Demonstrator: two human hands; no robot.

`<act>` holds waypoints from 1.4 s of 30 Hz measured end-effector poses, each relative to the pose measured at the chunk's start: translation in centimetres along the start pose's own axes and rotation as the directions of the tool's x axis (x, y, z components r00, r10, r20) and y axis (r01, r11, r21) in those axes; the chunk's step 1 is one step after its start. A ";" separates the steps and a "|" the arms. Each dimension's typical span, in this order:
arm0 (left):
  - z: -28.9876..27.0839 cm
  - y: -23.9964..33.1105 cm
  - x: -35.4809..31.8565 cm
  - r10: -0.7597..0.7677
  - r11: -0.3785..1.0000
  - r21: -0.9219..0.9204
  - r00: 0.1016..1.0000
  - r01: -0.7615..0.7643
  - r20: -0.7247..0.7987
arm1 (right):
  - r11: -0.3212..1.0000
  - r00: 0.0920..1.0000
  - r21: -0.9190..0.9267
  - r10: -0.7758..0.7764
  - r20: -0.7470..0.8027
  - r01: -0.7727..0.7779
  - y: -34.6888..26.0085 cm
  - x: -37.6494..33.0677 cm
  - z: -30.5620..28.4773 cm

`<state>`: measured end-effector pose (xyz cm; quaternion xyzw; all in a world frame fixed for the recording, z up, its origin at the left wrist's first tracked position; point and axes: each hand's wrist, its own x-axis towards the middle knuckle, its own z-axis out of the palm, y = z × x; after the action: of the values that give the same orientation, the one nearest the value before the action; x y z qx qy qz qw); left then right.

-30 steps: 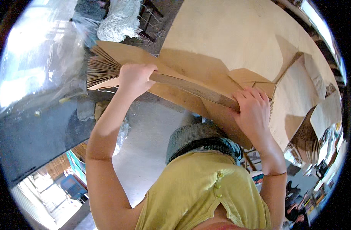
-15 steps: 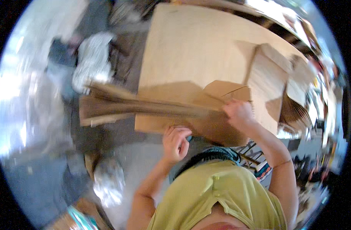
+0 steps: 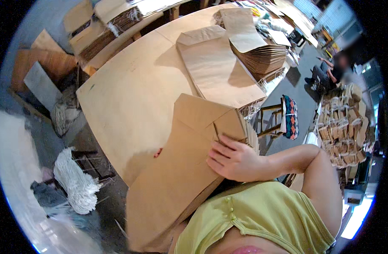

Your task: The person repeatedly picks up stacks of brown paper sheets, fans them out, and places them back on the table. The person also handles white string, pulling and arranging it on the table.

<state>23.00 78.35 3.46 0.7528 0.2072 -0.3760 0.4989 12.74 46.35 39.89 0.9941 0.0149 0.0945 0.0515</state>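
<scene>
Since the earlier frames, swung round from overhead: bundle of flat brown paper bags, then held out edge-on between both hands, now tipped broad face up against the chest, lower end at the yellow-green top.

Head view. Right hand laid flat on the bundle's upper right part, fingers spread and only slightly curled, pressing on the top bag just below its folded flap, beside the fanned bag edges at the bundle's right corner. No closed grip there; palm and fingertips resting on the paper. Left hand almost wholly hidden behind the bundle; only a fingertip or two peeping out at the left edge, apparently holding from underneath, how tightly impossible to tell. Bundle tilted, upper end overlapping the near edge of the large paper-covered counter.

Farther back on the counter, a large flat bag with a stack of smaller bags lying partly over its far end. Left, on the floor, a white bunch of cords. Right of the counter, a stool with a patterned cushion, and beyond it stacked bundles and a seated person.
</scene>
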 end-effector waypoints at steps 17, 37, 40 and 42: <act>36.2 30.9 1.7 0.491 0.582 0.581 0.815 -0.569 0.307 | -0.531 0.625 0.821 0.572 0.531 -0.211 28.9 -16.7 11.0; 60.2 41.5 13.5 0.546 -0.120 0.947 0.777 -0.297 0.312 | -0.382 0.268 0.347 0.244 0.932 -0.857 50.4 -24.4 33.1; 56.4 40.8 15.6 0.540 0.053 0.920 0.786 -0.389 0.301 | 0.051 0.374 0.427 0.581 0.723 -0.903 51.7 -22.0 30.9; 55.2 41.2 16.0 0.170 0.526 0.809 0.965 -0.261 0.201 | 0.087 0.452 0.543 0.672 0.587 -0.835 52.4 -20.3 30.4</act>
<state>41.58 10.12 3.53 0.8988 -0.1136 -0.4005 0.1371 -0.43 -9.58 11.93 0.7660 -0.4646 -0.0038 -0.4443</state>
